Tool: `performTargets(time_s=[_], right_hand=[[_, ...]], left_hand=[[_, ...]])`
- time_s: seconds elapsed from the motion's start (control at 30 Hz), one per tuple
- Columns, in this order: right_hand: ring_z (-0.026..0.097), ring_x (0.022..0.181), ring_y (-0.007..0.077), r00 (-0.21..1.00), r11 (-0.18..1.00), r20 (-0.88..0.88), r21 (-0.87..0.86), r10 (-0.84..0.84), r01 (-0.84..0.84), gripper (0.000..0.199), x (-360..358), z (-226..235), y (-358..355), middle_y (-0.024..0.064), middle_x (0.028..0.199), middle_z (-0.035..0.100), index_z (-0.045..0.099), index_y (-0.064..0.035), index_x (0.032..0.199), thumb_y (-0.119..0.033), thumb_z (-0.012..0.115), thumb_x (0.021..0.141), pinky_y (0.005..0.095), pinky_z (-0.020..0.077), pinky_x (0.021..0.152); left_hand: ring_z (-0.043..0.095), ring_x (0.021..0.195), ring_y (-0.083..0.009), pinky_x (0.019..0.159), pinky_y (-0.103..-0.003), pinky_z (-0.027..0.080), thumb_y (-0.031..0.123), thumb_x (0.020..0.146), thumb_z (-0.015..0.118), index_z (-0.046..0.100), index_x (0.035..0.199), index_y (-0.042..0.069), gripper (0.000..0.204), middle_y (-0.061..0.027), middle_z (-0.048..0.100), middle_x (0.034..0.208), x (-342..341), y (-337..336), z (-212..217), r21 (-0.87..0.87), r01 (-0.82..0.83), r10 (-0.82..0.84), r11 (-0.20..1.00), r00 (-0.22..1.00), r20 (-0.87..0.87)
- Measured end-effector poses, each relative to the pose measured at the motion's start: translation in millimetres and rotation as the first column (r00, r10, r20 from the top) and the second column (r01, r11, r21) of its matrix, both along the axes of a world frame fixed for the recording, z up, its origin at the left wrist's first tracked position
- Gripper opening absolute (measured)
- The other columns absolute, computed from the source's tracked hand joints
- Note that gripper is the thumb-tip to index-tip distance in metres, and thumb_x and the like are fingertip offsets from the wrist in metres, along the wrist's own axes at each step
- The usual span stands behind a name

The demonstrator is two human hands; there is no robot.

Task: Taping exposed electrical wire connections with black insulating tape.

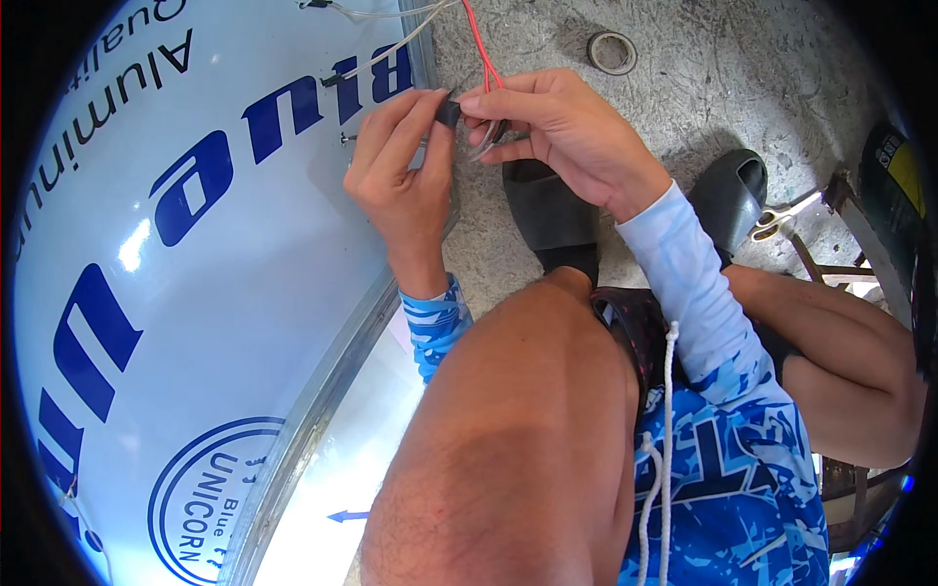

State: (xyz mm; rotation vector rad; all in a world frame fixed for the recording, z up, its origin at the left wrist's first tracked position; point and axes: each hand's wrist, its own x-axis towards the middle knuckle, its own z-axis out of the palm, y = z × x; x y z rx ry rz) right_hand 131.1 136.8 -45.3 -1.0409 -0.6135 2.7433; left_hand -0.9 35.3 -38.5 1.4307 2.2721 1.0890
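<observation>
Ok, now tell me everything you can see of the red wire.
The red wire is thin and bright, with smooth, plastic-looking insulation. It enters at the picture's top edge near pale wires, slants down slightly rightward, shows as two close strands lower down, and disappears at the right hand. Neither end shows.

Left of the fingers lies a panel; wires stretch ahead of them. On the floor, a tape roll lies ahead and right, shoes behind, scissors farther right.
</observation>
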Motion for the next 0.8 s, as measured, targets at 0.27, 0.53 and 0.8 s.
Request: performTargets(time_s=[0.27,0.53,0.8], right_hand=[[0.067,0.080,0.0147,0.993,0.955,0.097,0.294,-0.067,0.036,0.032,-10.7,0.7,-15.7,0.0140,0.095,0.068,0.064,0.0101,0.107,-0.011,0.061,0.083,0.0278,0.0562,0.073],[0.069,0.072,0.0185,0.958,0.839,0.267,0.540,-0.101,-0.062,0.036,-1.7,-6.0,-21.3,0.0167,0.080,0.070,0.063,0.0082,0.110,-0.012,0.058,0.081,0.0284,0.0536,0.068],[0.070,0.075,0.0178,0.950,0.825,0.278,0.564,-0.140,-0.044,0.030,-0.4,-9.3,-19.5,0.0167,0.080,0.070,0.064,0.0068,0.107,-0.010,0.056,0.083,0.0280,0.0543,0.068]], left_hand=[[0.065,0.073,-0.0135,0.061,-0.023,0.051,-0.005,0.078,0.068,0.072,0.098,0.000,0.021,-0.0102,0.068,0.091,4.9,-1.4,-9.9,-0.039,-0.245,0.245,0.969,0.970,0.007],[0.064,0.065,-0.0133,0.053,-0.024,0.051,0.004,0.086,0.067,0.068,0.093,-0.006,0.013,-0.0110,0.066,0.080,8.2,11.3,-1.4,-0.091,-0.482,0.486,0.871,0.821,0.299],[0.058,0.048,-0.0156,0.038,-0.020,0.040,0.011,0.089,0.065,0.062,0.083,-0.006,0.018,-0.0169,0.066,0.074,13.7,15.6,13.6,-0.185,-0.471,0.436,0.862,0.507,0.743]])
